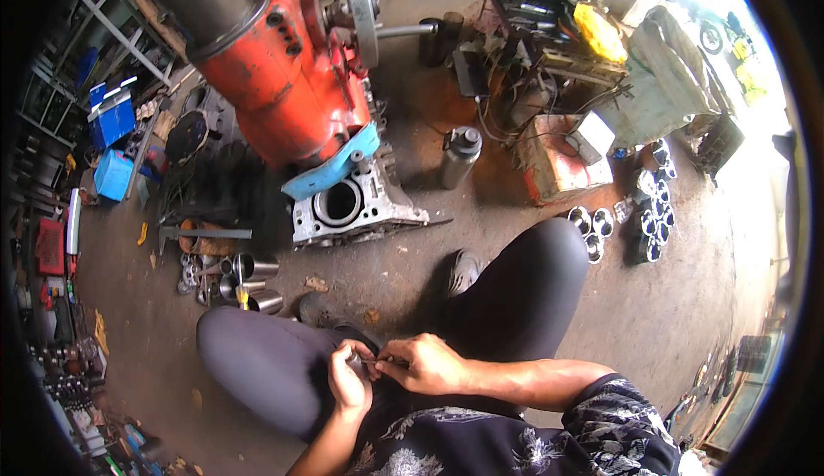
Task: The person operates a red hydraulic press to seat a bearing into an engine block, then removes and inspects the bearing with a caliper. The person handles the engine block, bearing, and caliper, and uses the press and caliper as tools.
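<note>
In front of my lap my two hands meet, fingertips almost touching. My left hand [348, 382] is curled palm up around a small greyish piece, mostly hidden by the fingers. My right hand [426, 364] pinches at the same spot with thumb and fingers, and what lies between them is too small to name. Beyond my knees stands a large red machine [300, 90] with a grey metal column. Under it sits a metal engine block [390, 206] with a round bore facing up. A blue cloth [330, 169] is draped between the machine and the block.
Several metal cylinder sleeves [257, 266] and a caliper [206, 233] lie left of the block. A flask [462, 157] stands right of it, near a red and white box [549, 163]. Shiny ring-shaped parts [657, 218] sit farther right. Tools crowd a low bench [549, 25].
</note>
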The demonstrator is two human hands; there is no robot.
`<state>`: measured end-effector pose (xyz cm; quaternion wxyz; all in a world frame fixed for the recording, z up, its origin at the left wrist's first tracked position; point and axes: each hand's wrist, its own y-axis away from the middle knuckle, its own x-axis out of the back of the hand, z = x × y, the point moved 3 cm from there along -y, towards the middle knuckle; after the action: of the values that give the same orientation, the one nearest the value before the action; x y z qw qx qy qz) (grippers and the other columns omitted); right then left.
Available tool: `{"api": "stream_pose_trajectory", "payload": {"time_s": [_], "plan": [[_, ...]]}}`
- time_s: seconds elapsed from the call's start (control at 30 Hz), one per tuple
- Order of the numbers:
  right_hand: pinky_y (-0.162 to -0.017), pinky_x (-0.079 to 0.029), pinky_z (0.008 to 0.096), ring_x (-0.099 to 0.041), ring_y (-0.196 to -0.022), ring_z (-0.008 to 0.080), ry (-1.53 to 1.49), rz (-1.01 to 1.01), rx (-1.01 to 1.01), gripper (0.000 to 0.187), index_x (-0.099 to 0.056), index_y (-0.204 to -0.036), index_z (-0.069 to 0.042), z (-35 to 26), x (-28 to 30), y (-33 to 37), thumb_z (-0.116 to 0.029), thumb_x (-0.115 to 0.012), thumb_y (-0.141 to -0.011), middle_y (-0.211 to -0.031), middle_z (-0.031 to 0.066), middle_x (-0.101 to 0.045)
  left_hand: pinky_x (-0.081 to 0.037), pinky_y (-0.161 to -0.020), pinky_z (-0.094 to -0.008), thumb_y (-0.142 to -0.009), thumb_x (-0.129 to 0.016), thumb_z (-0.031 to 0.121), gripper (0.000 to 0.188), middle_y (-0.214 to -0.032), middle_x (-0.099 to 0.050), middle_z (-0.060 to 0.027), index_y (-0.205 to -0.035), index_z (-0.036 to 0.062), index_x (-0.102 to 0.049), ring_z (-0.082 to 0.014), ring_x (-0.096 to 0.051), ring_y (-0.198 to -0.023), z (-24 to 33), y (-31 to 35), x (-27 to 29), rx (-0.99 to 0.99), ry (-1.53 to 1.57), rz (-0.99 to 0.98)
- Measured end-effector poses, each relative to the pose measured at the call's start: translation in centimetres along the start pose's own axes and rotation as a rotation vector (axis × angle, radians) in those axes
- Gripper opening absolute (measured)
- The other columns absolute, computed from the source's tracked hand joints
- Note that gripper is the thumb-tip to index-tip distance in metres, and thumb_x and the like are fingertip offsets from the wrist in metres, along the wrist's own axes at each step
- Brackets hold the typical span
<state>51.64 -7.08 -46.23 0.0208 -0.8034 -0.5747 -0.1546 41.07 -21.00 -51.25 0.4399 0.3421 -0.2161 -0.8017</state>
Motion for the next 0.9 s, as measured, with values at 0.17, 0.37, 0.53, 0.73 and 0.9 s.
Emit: {"api": "stream_pose_trajectory", "payload": {"time_s": [0.17,0.37,0.53,0.73,0.9], "plan": [[-0.068,-0.057,0.0442,-0.072,-0.076,0.0366,-0.019,0.027,0.067,0.013,-0.072,-0.095,-0.003,-1.1,0.5,-0.4,-0.014,-0.072,-0.087,-0.081,0.018,-0.071,-0.043,-0.066,-0.0325,-0.092,-0.049,0.039,0.032,-0.076,-0.057,-0.0024,-0.087,0.0094,-0.061,-0.0152,-0.049,-0.064,0.1,0.2,-0.5,0.193,0.297,-0.055],[-0.069,-0.059,0.0391,-0.074,-0.08,0.034,-0.155,-0.006,0.03,0.013,-0.072,-0.1,0.0,-0.5,-0.9,-0.2,-0.006,-0.072,-0.088,-0.087,0.0194,-0.073,-0.044,-0.061,-0.0311,-0.095,-0.052,0.037,0.03,-0.066,-0.048,-0.0018,-0.09,0.0083,-0.06,-0.0156,-0.044,-0.058,-0.4,0.2,-0.3,0.264,0.402,-0.038],[-0.071,-0.06,0.0388,-0.074,-0.081,0.0343,-0.127,-0.018,0.052,0.014,-0.071,-0.102,0.001,-0.4,-1.4,0.0,-0.006,-0.07,-0.09,-0.088,0.02,-0.073,-0.042,-0.057,-0.0304,-0.097,-0.049,0.037,0.033,-0.061,-0.042,-0.0023,-0.091,0.0067,-0.06,-0.0162,-0.043,-0.054,-0.4,0.3,-0.2,0.281,0.439,-0.038],[-0.071,-0.06,0.0383,-0.075,-0.084,0.034,-0.161,0.017,0.008,0.014,-0.071,-0.103,0.002,-0.2,-1.7,0.0,-0.006,-0.069,-0.092,-0.09,0.0191,-0.074,-0.039,-0.055,-0.0289,-0.097,-0.048,0.036,0.032,-0.066,-0.048,-0.0016,-0.087,0.0078,-0.059,-0.014,-0.044,-0.057,-0.9,0.3,0.2,0.165,0.315,-0.042],[-0.07,-0.059,0.0382,-0.075,-0.082,0.0321,-0.14,0.021,0.034,0.012,-0.071,-0.102,0.0,-0.8,-1.2,0.3,-0.007,-0.068,-0.093,-0.09,0.0177,-0.074,-0.035,-0.053,-0.0271,-0.099,-0.042,0.035,0.033,-0.067,-0.049,-0.0004,-0.081,0.0105,-0.055,-0.0109,-0.042,-0.058,-0.7,0.4,0.0,-0.093,0.152,-0.01]]}}
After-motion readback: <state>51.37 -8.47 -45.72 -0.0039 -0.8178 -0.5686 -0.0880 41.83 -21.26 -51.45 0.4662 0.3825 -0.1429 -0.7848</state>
